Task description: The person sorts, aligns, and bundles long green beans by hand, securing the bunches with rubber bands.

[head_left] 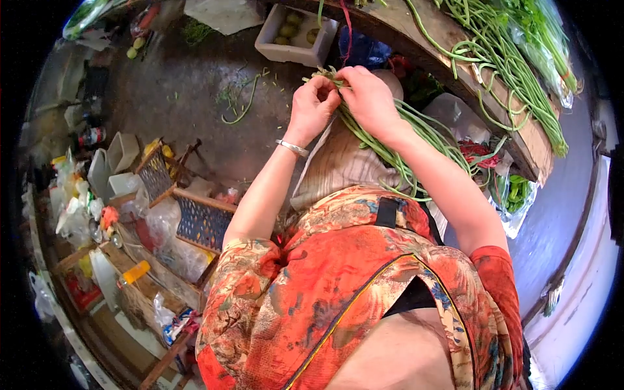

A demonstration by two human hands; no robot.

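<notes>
Long beans (393, 160) are gathered at upper centre, their far ends loose across the lap; whether they are tied is hidden. Left hand (311, 110) and right hand (367, 101) pinch the gathered end, grips together. More beans (520, 84) cover the bench (536, 155); a foam box (286, 51) stands just beyond.
</notes>
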